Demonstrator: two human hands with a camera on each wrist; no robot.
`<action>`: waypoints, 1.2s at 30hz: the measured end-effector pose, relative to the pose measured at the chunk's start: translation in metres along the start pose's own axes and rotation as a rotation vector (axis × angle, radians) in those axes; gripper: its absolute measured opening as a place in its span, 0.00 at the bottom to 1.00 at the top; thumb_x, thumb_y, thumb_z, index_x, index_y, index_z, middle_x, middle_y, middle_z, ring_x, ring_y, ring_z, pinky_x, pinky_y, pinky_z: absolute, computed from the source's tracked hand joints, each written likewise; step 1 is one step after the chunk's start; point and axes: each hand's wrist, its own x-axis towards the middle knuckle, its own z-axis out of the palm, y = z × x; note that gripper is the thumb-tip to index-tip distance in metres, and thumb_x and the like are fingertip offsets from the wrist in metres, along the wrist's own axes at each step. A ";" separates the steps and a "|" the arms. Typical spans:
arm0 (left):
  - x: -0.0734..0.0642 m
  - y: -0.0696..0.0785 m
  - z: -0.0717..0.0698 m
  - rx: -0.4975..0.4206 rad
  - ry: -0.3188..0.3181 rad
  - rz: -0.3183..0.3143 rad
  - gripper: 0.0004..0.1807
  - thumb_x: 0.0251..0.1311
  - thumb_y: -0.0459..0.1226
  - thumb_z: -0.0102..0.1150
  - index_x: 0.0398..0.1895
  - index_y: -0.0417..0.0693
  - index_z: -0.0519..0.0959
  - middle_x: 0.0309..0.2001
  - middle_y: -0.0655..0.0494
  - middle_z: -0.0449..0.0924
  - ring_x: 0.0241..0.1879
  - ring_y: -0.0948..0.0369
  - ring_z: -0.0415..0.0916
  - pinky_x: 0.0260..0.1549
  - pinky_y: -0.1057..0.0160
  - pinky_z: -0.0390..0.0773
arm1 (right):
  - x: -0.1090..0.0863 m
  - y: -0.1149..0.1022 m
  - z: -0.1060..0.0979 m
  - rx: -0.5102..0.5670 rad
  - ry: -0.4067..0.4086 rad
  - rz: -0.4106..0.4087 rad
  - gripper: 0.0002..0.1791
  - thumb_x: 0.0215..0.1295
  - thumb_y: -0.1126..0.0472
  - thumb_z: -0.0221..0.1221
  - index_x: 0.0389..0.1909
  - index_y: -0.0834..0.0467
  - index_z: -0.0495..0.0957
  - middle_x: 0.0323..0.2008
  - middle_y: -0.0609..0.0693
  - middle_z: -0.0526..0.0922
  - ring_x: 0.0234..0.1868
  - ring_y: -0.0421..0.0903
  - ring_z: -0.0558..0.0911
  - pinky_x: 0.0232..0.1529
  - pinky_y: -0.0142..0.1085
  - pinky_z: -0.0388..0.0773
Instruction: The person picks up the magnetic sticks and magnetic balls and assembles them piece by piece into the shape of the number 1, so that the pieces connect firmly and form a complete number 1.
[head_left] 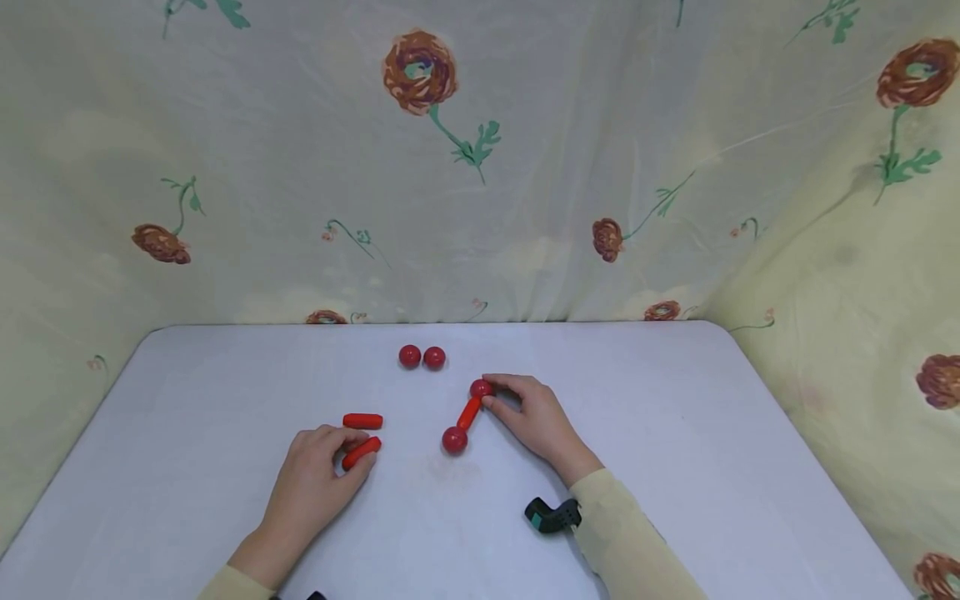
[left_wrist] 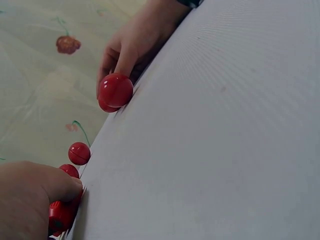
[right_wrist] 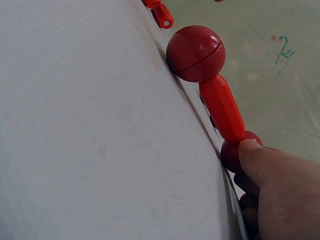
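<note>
My right hand (head_left: 536,421) pinches the far ball of a red dumbbell shape: a short red rod (right_wrist: 223,107) with a dark red ball (right_wrist: 196,53) at each end. It lies slanted on the white table, its near ball (head_left: 454,440) toward me. To the left, my left hand (head_left: 318,475) holds a loose red rod (head_left: 362,452) between thumb and fingers, low over the tabletop. Just beyond those fingers a second loose rod (head_left: 363,421) lies crosswise. In the left wrist view the thumb covers part of the held rod (left_wrist: 62,215).
Two dark red balls, a left one (head_left: 409,357) and a right one (head_left: 434,358), sit side by side near the back of the white table (head_left: 637,375). A flowered cloth (head_left: 525,208) hangs behind it. A black band (head_left: 552,515) is on my right wrist.
</note>
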 end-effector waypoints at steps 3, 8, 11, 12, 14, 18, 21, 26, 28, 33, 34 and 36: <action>0.000 0.000 -0.001 -0.005 0.006 0.004 0.14 0.53 0.42 0.73 0.41 0.46 0.85 0.30 0.60 0.76 0.37 0.56 0.67 0.33 0.57 0.70 | 0.000 -0.001 0.000 -0.007 -0.006 0.007 0.22 0.66 0.48 0.64 0.61 0.45 0.78 0.55 0.40 0.80 0.59 0.42 0.76 0.59 0.44 0.73; -0.001 0.002 -0.001 -0.025 0.000 -0.002 0.15 0.52 0.42 0.74 0.42 0.48 0.86 0.30 0.62 0.75 0.37 0.58 0.67 0.31 0.59 0.71 | 0.001 -0.001 0.000 -0.010 -0.012 0.011 0.23 0.66 0.48 0.64 0.61 0.44 0.78 0.55 0.40 0.80 0.59 0.42 0.75 0.60 0.44 0.72; -0.001 0.003 0.000 -0.036 0.005 -0.004 0.15 0.51 0.42 0.75 0.41 0.49 0.86 0.29 0.63 0.73 0.37 0.59 0.66 0.30 0.60 0.72 | 0.002 -0.001 0.000 -0.009 -0.010 0.008 0.22 0.66 0.49 0.64 0.61 0.45 0.78 0.55 0.40 0.80 0.59 0.42 0.76 0.60 0.44 0.72; -0.001 0.004 0.000 -0.039 0.008 -0.004 0.14 0.51 0.42 0.75 0.41 0.49 0.86 0.29 0.63 0.73 0.36 0.60 0.66 0.30 0.60 0.72 | 0.002 -0.001 0.000 -0.006 -0.007 0.004 0.22 0.66 0.49 0.64 0.61 0.45 0.79 0.54 0.40 0.81 0.59 0.42 0.76 0.59 0.44 0.72; -0.002 0.006 0.000 -0.046 0.013 -0.006 0.14 0.50 0.42 0.76 0.41 0.50 0.87 0.28 0.64 0.72 0.36 0.60 0.66 0.30 0.60 0.72 | 0.002 -0.001 0.000 -0.003 -0.003 -0.001 0.22 0.66 0.49 0.64 0.61 0.45 0.79 0.54 0.39 0.81 0.59 0.42 0.76 0.59 0.44 0.72; -0.003 0.011 0.001 -0.083 0.010 -0.011 0.14 0.49 0.42 0.76 0.40 0.52 0.87 0.29 0.65 0.73 0.35 0.61 0.67 0.30 0.61 0.74 | 0.002 -0.001 0.000 0.008 0.004 -0.015 0.22 0.66 0.50 0.65 0.60 0.46 0.79 0.53 0.40 0.81 0.58 0.42 0.77 0.59 0.44 0.73; -0.003 0.015 0.002 -0.112 0.000 -0.013 0.14 0.49 0.42 0.77 0.40 0.53 0.87 0.31 0.66 0.75 0.36 0.62 0.68 0.31 0.62 0.75 | 0.002 -0.001 0.000 0.007 0.004 -0.009 0.21 0.66 0.50 0.65 0.60 0.46 0.79 0.53 0.39 0.81 0.58 0.42 0.77 0.59 0.44 0.73; -0.004 0.020 0.006 -0.134 -0.012 -0.015 0.14 0.49 0.42 0.77 0.39 0.53 0.86 0.32 0.67 0.76 0.36 0.63 0.69 0.32 0.62 0.75 | 0.002 -0.002 0.000 0.000 -0.005 0.012 0.22 0.66 0.50 0.64 0.60 0.46 0.79 0.53 0.39 0.81 0.58 0.41 0.76 0.59 0.43 0.73; -0.005 0.021 0.007 -0.138 -0.017 -0.022 0.14 0.49 0.43 0.77 0.39 0.53 0.86 0.32 0.67 0.76 0.36 0.63 0.69 0.32 0.62 0.76 | 0.002 -0.002 0.000 -0.002 -0.008 0.016 0.22 0.66 0.50 0.64 0.60 0.46 0.79 0.53 0.39 0.81 0.58 0.41 0.76 0.59 0.43 0.73; -0.006 0.026 0.010 -0.133 -0.034 -0.059 0.15 0.49 0.44 0.77 0.40 0.54 0.85 0.33 0.67 0.76 0.37 0.63 0.70 0.33 0.63 0.77 | 0.002 -0.001 0.000 -0.004 -0.009 0.015 0.22 0.66 0.50 0.64 0.60 0.46 0.79 0.53 0.39 0.81 0.58 0.42 0.76 0.59 0.43 0.73; -0.006 0.027 0.010 -0.136 -0.036 -0.062 0.15 0.49 0.44 0.77 0.39 0.54 0.85 0.33 0.67 0.76 0.37 0.63 0.70 0.33 0.63 0.77 | 0.002 -0.001 0.000 -0.005 -0.009 0.015 0.22 0.66 0.50 0.64 0.60 0.46 0.79 0.53 0.39 0.81 0.58 0.42 0.76 0.59 0.43 0.73; -0.006 0.030 0.012 -0.141 -0.042 -0.069 0.15 0.49 0.44 0.77 0.39 0.54 0.85 0.33 0.67 0.76 0.37 0.63 0.70 0.33 0.63 0.77 | 0.001 -0.002 0.000 -0.004 -0.010 0.016 0.22 0.66 0.50 0.64 0.60 0.45 0.79 0.53 0.39 0.81 0.58 0.41 0.76 0.59 0.43 0.73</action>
